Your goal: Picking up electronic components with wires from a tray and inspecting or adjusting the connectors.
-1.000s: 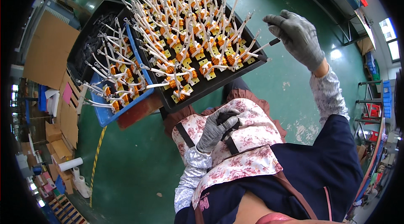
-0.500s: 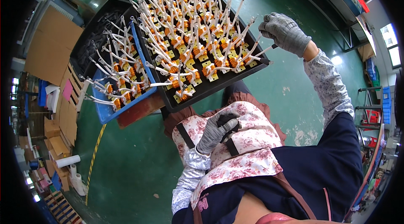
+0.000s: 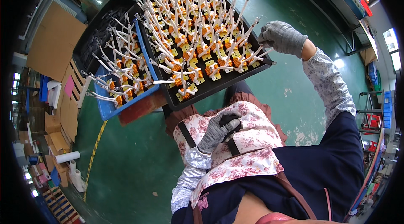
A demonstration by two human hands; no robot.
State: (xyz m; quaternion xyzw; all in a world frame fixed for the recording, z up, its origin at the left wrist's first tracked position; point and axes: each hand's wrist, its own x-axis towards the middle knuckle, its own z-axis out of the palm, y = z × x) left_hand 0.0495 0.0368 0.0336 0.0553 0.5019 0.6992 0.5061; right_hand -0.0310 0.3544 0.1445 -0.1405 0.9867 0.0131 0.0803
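My gloved right hand (image 3: 283, 38) is beside the right corner of a large black tray (image 3: 219, 91). Its fingertips are pressed together by the raised end of a white cable (image 3: 256, 58); what they hold, if anything, is hidden. The tray is packed with rows of copper-coloured coils (image 3: 212, 70) on yellowish plates, their white cables standing up with metal lugs at the tips. In front of my apron, my gloved left hand (image 3: 213, 134) is closed round a small black thing (image 3: 229, 119), partly covered by the fingers and too unclear to name.
A blue tray (image 3: 126, 108) with more such coils adjoins the black tray on the left. Behind it is a black bin (image 3: 94, 41) of dark pieces. Cardboard (image 3: 52, 43) stands at far left. A yellow-striped line (image 3: 94, 156) crosses the green floor. Shelving (image 3: 372, 112) stands at right.
My right hand's fingertips have come down toward the tray's right corner and drawn closer together by the cable end. My left hand keeps its place and grip. The view has shifted slightly.
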